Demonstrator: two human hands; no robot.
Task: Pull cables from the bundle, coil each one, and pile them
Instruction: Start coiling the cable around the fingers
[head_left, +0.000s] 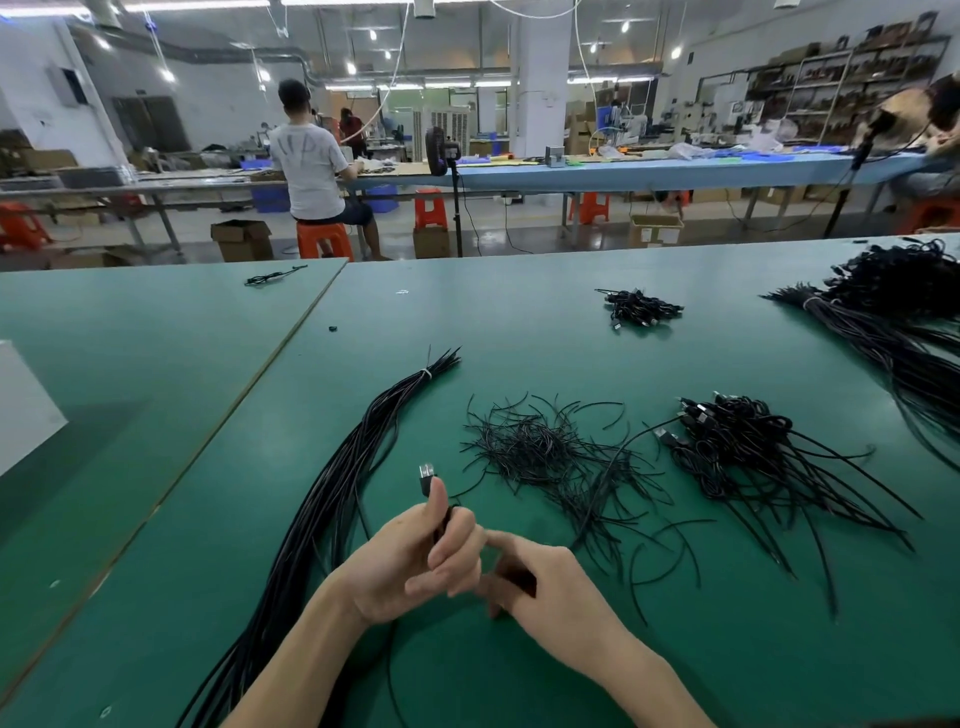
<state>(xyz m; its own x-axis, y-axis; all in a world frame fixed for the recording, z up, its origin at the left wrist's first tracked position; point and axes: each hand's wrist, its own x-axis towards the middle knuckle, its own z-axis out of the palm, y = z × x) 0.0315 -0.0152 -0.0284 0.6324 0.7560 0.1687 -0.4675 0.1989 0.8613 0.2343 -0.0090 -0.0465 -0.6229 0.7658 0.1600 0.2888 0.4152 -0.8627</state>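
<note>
at the near edge of the green table (519, 332), both forearms reach in from below and the hands meet just above the surface. the left hand (410, 561) is upright, thumb pointing up, fingers curled round a black cable (441, 522) whose metal-tipped plug (425, 478) sticks up past the thumb tip. the right hand (550, 587) lies just to its right, back turned up, index finger stretched to touch the left knuckles; its other fingers are blurred, with something dark beneath them, and i cannot tell whether they hold anything. the bundle (332, 509) of long black cables runs along the left of the hands, from the near edge away to a white tie (426, 373), its cut ends fanning out beyond. a tangle of thin black wires (540, 452) lies ahead of the hands. right of it sits a pile (727, 441) of coiled cables, plugs at its far side and loose tails trailing nearer. a smaller pile (641, 307) lies farther back.
</note>
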